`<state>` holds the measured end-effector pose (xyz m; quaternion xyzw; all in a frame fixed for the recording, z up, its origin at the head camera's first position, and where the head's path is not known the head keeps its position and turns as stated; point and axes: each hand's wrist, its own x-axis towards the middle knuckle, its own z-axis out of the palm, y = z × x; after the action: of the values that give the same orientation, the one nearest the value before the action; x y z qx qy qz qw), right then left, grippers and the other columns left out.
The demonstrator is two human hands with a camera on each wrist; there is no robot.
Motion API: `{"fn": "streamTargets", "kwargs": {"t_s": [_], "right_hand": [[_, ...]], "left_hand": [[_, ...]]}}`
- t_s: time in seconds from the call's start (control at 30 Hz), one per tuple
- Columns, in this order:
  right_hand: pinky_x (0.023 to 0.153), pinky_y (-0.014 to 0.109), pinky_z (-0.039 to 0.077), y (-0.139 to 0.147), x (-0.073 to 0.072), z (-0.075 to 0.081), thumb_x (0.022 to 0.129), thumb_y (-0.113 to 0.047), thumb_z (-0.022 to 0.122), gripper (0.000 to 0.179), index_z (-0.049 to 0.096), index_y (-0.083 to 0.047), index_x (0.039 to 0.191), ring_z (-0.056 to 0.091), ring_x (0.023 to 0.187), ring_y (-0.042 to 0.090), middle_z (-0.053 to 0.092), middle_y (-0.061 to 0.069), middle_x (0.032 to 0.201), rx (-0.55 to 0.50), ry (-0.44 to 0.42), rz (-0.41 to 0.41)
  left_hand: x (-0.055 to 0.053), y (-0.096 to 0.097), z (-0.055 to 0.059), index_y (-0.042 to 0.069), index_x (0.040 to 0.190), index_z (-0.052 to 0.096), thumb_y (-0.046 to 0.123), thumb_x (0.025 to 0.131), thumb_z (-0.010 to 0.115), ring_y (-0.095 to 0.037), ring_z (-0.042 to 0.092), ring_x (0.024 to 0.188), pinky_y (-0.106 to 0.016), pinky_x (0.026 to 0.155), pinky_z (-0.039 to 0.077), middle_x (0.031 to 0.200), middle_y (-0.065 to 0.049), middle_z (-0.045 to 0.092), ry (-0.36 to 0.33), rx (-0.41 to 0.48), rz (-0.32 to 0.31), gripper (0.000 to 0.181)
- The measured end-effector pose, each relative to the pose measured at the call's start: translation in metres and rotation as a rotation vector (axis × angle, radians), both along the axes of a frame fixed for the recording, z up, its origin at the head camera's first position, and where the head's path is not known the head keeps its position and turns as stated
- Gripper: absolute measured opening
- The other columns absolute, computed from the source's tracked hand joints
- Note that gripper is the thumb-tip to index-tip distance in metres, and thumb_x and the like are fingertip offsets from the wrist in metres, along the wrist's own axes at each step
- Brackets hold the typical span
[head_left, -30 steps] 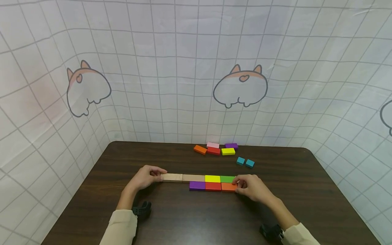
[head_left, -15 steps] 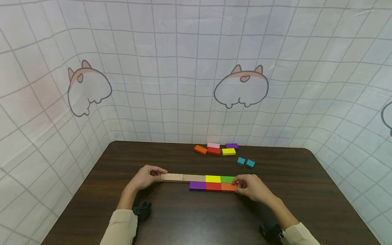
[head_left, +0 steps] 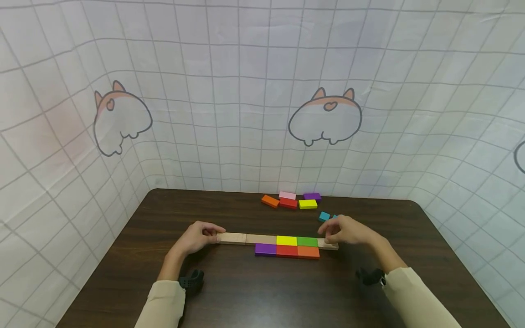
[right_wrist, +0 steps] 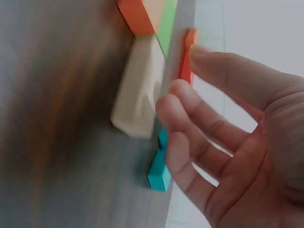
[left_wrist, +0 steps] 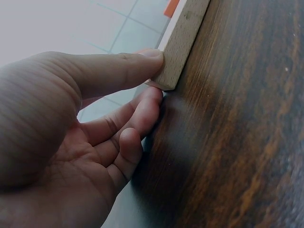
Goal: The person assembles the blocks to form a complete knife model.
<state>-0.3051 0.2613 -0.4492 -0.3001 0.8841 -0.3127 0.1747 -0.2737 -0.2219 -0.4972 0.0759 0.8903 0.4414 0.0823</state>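
A row of flat wooden blocks lies on the dark table. At its left end my left hand (head_left: 196,238) pinches a plain wooden block (head_left: 232,238), thumb on the near side in the left wrist view (left_wrist: 178,52). A second plain block (head_left: 261,239), a yellow block (head_left: 286,240), a green block (head_left: 307,242) and another plain block (right_wrist: 137,90) continue the row. Along its front sit purple (head_left: 265,249), red (head_left: 286,251) and orange blocks (head_left: 308,252). My right hand (head_left: 347,230) hovers by the right-end plain block, fingers loosely bent and holding nothing.
Behind the row lie loose blocks: orange (head_left: 270,201), pink (head_left: 287,195), red (head_left: 288,203), yellow (head_left: 307,204) and purple (head_left: 312,197). Two small blue blocks, one at the right hand's far side (head_left: 324,216), are partly hidden by it. A patterned cloth (head_left: 229,114) surrounds the table's back.
My right hand has come off the row's right end and moved away and slightly right, uncovering the plain block there. The left hand stays at the left end.
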Motion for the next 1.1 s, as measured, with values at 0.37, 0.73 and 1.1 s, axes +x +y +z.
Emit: {"fn": "streamTargets", "kwargs": {"t_s": [0.37, 0.73, 1.1], "right_hand": [[0.084, 0.042, 0.055, -0.001, -0.059, -0.006, 0.096, -0.010, 0.069, 0.036, 0.066, 0.001, 0.131, 0.064, 0.091, 0.021, 0.072, 0.014, 0.105, 0.005, 0.086, -0.179], [0.095, 0.056, 0.053, -0.013, -0.087, -0.024, 0.094, -0.009, 0.072, 0.054, 0.057, -0.004, 0.145, 0.064, 0.108, 0.036, 0.064, 0.027, 0.126, 0.046, 0.070, -0.274], [0.098, 0.055, 0.048, -0.025, -0.097, -0.033, 0.096, -0.009, 0.069, 0.049, 0.058, -0.004, 0.144, 0.056, 0.106, 0.033, 0.061, 0.025, 0.123, 0.034, 0.072, -0.303]], "left_hand": [[-0.002, 0.000, -0.002, 0.014, 0.114, 0.079, 0.013, 0.093, 0.075, -0.018, 0.055, 0.080, -0.033, 0.073, 0.047, 0.092, -0.002, 0.067, 0.003, 0.004, -0.010, 0.021], [-0.002, 0.000, -0.003, 0.015, 0.113, 0.080, 0.011, 0.093, 0.075, -0.017, 0.056, 0.079, -0.033, 0.073, 0.047, 0.092, -0.003, 0.067, -0.010, 0.004, 0.007, 0.021], [0.000, -0.001, -0.001, 0.013, 0.112, 0.080, 0.012, 0.092, 0.076, -0.018, 0.055, 0.078, -0.033, 0.072, 0.047, 0.091, -0.003, 0.066, -0.003, 0.022, 0.001, 0.020]]}}
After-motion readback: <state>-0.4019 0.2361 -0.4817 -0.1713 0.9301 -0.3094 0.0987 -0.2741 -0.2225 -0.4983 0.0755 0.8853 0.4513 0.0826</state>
